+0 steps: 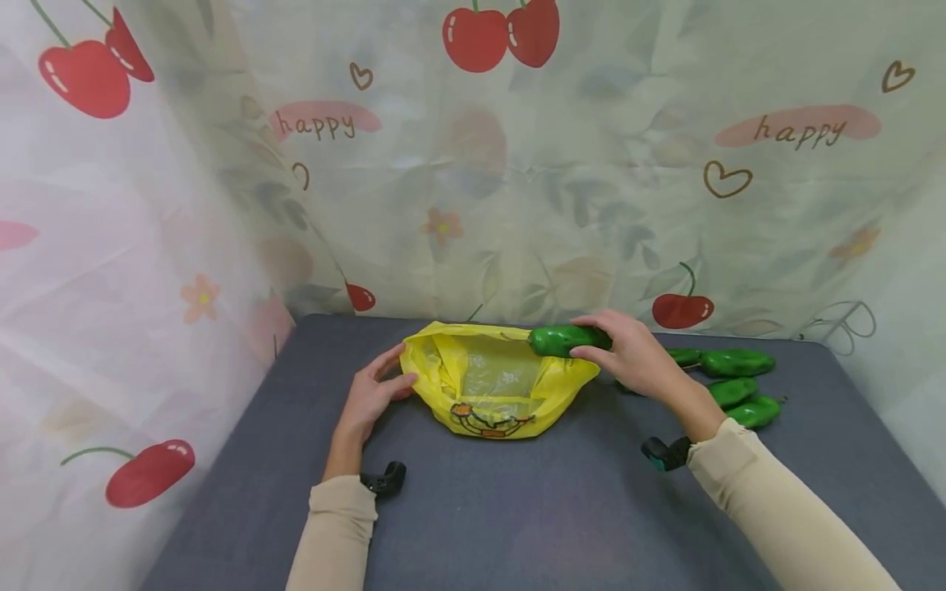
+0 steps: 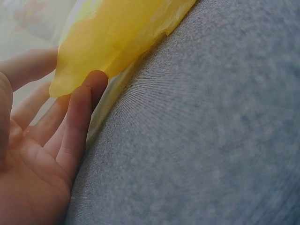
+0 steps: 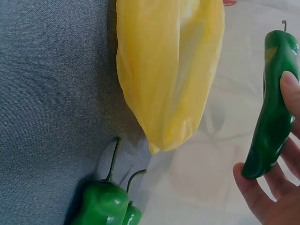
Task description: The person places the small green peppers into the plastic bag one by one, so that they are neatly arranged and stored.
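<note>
A yellow plastic bag (image 1: 491, 419) lies on the table with its mouth spread and a printed picture on its front. At its left corner my left hand (image 1: 373, 390) holds the bag's edge between thumb and fingers; the left wrist view shows the yellow film (image 2: 108, 42) against the fingertips. My right hand (image 1: 628, 349) grips a long green pepper (image 1: 562, 341) by its sides, above the right part of the bag's mouth, stem pointing left. In the right wrist view this pepper (image 3: 274, 103) is apart from the bag (image 3: 164, 79).
Several more green peppers (image 1: 739, 362) lie on the table at the right, partly hidden behind my right forearm. The dark grey table (image 1: 502, 509) meets a printed cloth (image 1: 473, 205) at its back edge. A thin wire-like loop (image 1: 842, 324) stands at the back right corner.
</note>
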Motion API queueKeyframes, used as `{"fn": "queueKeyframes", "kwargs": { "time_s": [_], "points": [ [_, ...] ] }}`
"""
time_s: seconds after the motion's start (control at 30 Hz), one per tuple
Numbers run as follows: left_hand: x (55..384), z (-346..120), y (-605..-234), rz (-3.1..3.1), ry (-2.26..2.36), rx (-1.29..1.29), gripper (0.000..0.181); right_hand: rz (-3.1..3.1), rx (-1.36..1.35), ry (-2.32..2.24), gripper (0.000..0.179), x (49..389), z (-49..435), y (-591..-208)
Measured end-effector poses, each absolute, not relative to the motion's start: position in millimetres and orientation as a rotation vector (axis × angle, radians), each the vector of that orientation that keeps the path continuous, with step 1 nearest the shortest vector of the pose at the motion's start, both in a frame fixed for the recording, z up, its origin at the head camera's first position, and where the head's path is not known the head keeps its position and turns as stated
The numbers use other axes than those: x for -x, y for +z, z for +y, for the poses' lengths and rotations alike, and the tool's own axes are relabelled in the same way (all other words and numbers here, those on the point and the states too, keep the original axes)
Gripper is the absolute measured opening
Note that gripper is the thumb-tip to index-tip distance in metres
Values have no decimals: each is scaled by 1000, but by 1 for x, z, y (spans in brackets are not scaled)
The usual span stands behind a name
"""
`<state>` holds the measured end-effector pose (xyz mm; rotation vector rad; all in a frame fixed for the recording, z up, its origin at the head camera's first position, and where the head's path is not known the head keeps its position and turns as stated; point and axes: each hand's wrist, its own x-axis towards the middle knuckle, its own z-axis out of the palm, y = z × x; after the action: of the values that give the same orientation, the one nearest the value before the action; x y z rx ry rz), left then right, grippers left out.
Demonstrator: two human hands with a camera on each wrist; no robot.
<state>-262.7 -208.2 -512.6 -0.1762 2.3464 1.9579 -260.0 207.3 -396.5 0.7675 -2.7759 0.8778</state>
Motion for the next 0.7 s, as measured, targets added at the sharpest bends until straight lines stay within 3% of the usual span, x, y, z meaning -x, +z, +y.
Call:
{"fn": "queueKeyframes", "kwargs": {
  "time_s": [0.7],
  "points": [
    [260, -208, -509, 2344, 1933, 149, 72, -2831, -795, 980, 47, 279, 183, -382]
  ]
}}
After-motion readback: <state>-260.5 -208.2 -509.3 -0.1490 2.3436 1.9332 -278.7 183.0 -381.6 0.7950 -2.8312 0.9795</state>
